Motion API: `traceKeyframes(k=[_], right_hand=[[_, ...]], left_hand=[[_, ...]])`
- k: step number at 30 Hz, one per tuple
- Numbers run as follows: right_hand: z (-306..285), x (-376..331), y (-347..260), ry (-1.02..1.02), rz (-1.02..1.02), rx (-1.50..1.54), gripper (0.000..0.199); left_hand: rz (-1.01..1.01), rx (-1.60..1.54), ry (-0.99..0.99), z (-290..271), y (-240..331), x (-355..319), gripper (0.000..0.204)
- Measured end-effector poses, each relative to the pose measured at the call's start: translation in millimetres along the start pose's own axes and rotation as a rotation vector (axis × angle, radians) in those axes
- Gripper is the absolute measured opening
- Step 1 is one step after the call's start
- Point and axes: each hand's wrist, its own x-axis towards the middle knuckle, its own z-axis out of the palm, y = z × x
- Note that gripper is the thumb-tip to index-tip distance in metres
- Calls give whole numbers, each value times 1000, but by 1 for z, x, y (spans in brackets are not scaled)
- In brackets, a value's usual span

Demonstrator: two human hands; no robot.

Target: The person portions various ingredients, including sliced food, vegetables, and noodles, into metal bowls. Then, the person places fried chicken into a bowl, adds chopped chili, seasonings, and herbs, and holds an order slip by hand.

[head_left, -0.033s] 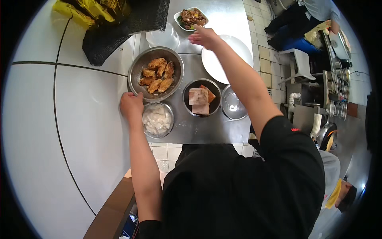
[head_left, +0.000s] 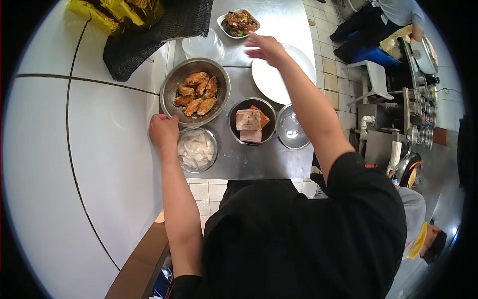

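At the near left rim of a large metal bowl (head_left: 167, 82), my left hand (head_left: 164, 130) grips the edge with its thumb and fingers. Several browned fried chicken wings (head_left: 206, 105) lie in that bowl. My right hand (head_left: 265, 50) is stretched forward with fingers apart, holding nothing. It is over the table between a small white dish of cooked meat and greens (head_left: 240, 24) and a large white plate (head_left: 271, 82). Close to my left wrist stands a bowl of pale, whitish pieces (head_left: 196, 149). A smaller metal bowl holds blocks of pale meat (head_left: 249, 122).
An unfilled-looking metal bowl (head_left: 293, 130) sits beside the meat bowl. Clear round containers (head_left: 204, 46) stand behind the wings. Black mesh cloth (head_left: 154, 47) hangs at the far left by the white wall (head_left: 114, 139). Right of the steel table (head_left: 229, 167) are a white stool (head_left: 374, 82) and two other people.
My right hand has shifted slightly to the right, and its fingers look more spread. My left hand stays at the bowl's rim.
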Motion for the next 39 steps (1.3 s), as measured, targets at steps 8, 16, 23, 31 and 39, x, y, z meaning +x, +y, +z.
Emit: traceKeyframes(k=[8, 16, 23, 31, 39], right_hand=[[-232, -281, 133, 606, 108, -1374, 62], [-163, -373, 153, 532, 14, -259, 14], [-20, -425, 68, 241, 40, -232, 24], [79, -365, 74, 130, 82, 29, 24], [69, -348, 142, -34, 36, 69, 27]], left_hand=[[12, -330, -210, 8, 37, 11, 36], [130, -675, -430, -10, 18, 6, 26], [334, -1240, -450, -82, 23, -72, 17], [676, -775, -71, -120, 2, -120, 21], [828, -824, 244, -91, -12, -115, 40]])
